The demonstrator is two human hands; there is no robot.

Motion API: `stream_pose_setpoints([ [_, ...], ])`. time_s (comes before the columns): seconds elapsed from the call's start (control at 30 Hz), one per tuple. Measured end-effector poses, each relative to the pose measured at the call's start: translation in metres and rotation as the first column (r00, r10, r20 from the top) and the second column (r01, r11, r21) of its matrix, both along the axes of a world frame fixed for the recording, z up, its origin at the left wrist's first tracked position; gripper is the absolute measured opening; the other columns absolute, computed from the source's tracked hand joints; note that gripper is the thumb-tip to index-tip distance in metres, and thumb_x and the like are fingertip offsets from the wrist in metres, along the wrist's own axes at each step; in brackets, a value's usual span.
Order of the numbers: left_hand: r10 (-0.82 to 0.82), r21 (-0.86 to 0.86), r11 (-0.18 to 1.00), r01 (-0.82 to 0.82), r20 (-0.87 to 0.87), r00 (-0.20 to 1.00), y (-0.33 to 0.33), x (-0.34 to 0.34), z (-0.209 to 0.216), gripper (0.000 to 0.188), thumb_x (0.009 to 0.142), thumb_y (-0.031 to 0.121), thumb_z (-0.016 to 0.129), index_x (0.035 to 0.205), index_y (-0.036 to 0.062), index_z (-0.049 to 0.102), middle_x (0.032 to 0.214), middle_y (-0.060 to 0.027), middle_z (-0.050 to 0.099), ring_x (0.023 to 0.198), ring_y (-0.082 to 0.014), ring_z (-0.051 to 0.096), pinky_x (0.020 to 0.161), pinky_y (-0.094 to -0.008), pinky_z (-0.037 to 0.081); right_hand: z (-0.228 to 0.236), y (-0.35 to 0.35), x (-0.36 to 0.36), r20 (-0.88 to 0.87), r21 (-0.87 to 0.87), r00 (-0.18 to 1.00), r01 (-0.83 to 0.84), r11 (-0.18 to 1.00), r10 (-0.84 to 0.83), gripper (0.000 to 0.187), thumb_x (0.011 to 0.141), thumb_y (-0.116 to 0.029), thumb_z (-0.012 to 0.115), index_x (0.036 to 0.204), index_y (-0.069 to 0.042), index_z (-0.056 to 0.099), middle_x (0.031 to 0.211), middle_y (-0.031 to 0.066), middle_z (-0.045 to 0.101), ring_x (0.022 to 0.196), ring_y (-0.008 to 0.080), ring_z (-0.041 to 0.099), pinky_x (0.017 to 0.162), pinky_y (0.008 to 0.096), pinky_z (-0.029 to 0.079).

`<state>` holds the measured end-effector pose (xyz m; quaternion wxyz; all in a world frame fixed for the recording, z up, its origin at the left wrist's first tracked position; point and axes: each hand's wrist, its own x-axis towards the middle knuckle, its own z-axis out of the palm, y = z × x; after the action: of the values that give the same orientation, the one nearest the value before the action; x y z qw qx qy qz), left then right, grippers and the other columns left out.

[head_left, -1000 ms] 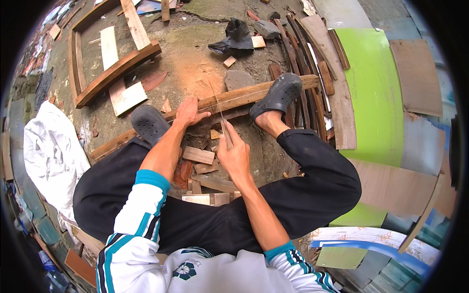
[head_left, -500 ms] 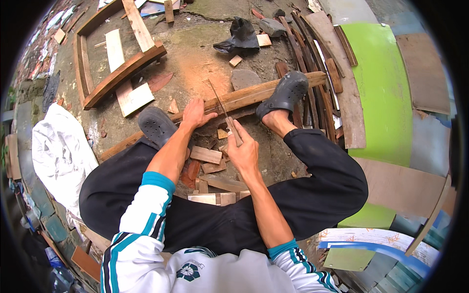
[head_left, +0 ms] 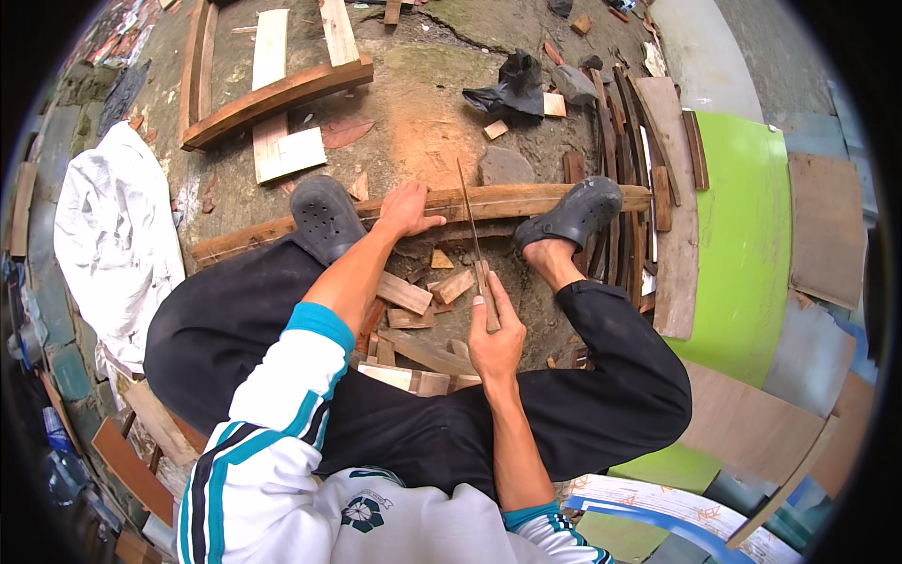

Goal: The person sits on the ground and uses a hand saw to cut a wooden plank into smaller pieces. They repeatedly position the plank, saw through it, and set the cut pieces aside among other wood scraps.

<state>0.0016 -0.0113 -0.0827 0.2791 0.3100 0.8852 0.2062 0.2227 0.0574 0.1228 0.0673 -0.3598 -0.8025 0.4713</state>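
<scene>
A long wooden beam [head_left: 526, 199] lies across the ground in front of me, with both my feet, in dark clogs, resting on it. My left hand [head_left: 407, 209] grips the beam just right of my left foot, thumb stretched to the right. In my right hand [head_left: 496, 340] is the wooden handle of a handsaw [head_left: 473, 226], fingers closed around it. Its thin blade crosses the beam between my left hand and right foot, tip pointing away from me. Whether the teeth sit in a cut cannot be made out.
Several wood offcuts [head_left: 406, 293] lie between my legs. Beyond the beam are a curved wooden frame [head_left: 272, 101], a black plastic bag [head_left: 512, 86] and a flat stone [head_left: 505, 167]. Long strips and a green panel [head_left: 738, 221] lie right; a white sack [head_left: 117, 235] lies left.
My right hand has drawn the saw back toward me, so its handle is farther from the beam. My left hand keeps its hold. The whole view has shifted and turned slightly.
</scene>
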Motion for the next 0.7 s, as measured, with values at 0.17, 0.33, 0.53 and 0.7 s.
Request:
stream_pose_setpoints([
  [0.17, 0.014, 0.028, 1.0, -0.013, -0.045, 0.999, -0.002, 0.001, -0.006, 0.078, 0.078, 0.054, 0.078, 0.128, -0.0021, 0.055, 0.125, -0.0223, 0.058, 0.123, -0.0387, 0.052, 0.105, -0.0471, 0.041, 0.0, -0.007, 0.002, 0.021, 0.054, 0.998, -0.059, 0.997, 0.058, 0.047, 0.095, -0.011, 0.06, 0.141, -0.001, 0.056, 0.122, 0.0278, 0.067, 0.115, 0.0373, 0.066, 0.093, 0.0383, 0.054],
  [0.33, 0.03, -0.033, 0.999, -0.032, -0.037, 0.999, -0.002, 0.003, -0.005, 0.08, 0.08, 0.053, 0.078, 0.133, -0.001, 0.053, 0.131, -0.0208, 0.057, 0.127, -0.037, 0.05, 0.108, -0.0486, 0.039, 0.005, -0.01, 0.009, 0.049, -0.025, 0.998, -0.029, 0.999, 0.03, 0.044, 0.097, -0.013, 0.059, 0.139, 0.0, 0.058, 0.128, 0.0248, 0.066, 0.123, 0.0319, 0.064, 0.101, 0.0353, 0.049],
  [0.53, 0.038, -0.086, 0.995, -0.042, -0.04, 0.998, 0.006, 0.011, 0.002, 0.079, 0.082, 0.052, 0.077, 0.136, 0.0004, 0.052, 0.131, -0.0209, 0.057, 0.127, -0.0366, 0.049, 0.107, -0.0494, 0.039, -0.025, 0.011, -0.037, 0.04, -0.021, 0.998, -0.037, 0.999, 0.038, 0.042, 0.097, -0.014, 0.058, 0.137, 0.001, 0.059, 0.132, 0.0225, 0.065, 0.122, 0.0322, 0.064, 0.102, 0.0358, 0.048],
  [0.7, 0.047, -0.061, 0.997, -0.051, -0.054, 0.997, -0.001, 0.012, -0.008, 0.08, 0.083, 0.053, 0.076, 0.14, 0.0021, 0.051, 0.131, -0.0206, 0.057, 0.126, -0.0364, 0.05, 0.107, -0.0498, 0.039, 0.018, 0.008, 0.009, 0.009, -0.045, 0.996, -0.084, 0.995, 0.084, 0.042, 0.097, -0.015, 0.057, 0.137, 0.0, 0.06, 0.129, 0.0227, 0.066, 0.12, 0.032, 0.065, 0.102, 0.0364, 0.048],
])
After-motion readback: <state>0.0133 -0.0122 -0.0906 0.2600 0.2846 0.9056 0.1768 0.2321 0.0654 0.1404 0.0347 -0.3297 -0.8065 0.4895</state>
